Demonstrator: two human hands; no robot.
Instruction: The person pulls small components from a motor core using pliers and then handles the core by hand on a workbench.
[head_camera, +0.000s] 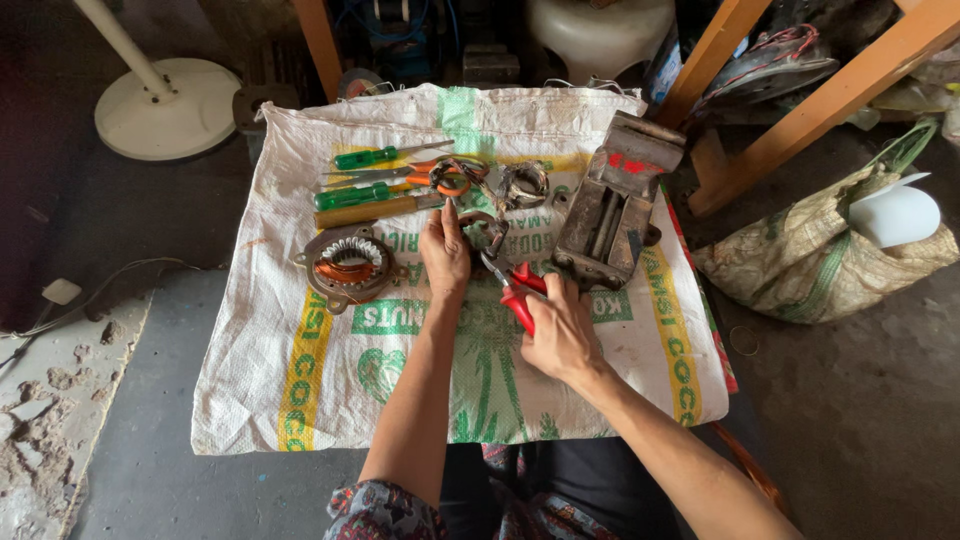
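The right hand (560, 330) grips red-handled pliers (512, 290), jaws meeting a dull metal ring (482, 232) pinned by the left hand (445, 255) — both on a coarse woven sack (300, 330). Left of that hand lies a copper-wound stator (348, 265); right — a rusty vise (610, 205).

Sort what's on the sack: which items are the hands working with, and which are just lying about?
In hand:
- left hand on a metal ring part
- right hand holding red-handled pliers

Lying about:
- green-handled screwdrivers
- copper-wound stator
- bench vise
- orange-handled scissors
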